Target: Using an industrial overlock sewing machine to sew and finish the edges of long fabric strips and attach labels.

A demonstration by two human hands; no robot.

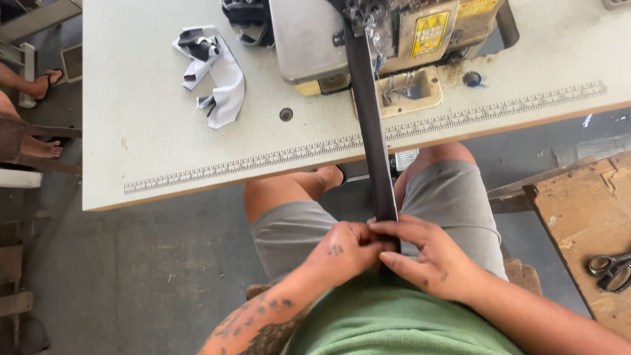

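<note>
Pinching a long dark fabric strip [370, 131] over the lap, the left hand [345, 250] and right hand [427, 256] meet with fingers curled shut on its near end — the strip runs taut from the industrial sewing machine [368, 33] down past the table's edge. Grey-and-white fabric pieces [220, 75] lie left of the machine on the pale sewing table [151, 151] — scissors [611, 269] rest on a wooden bench well right of the machine.
</note>
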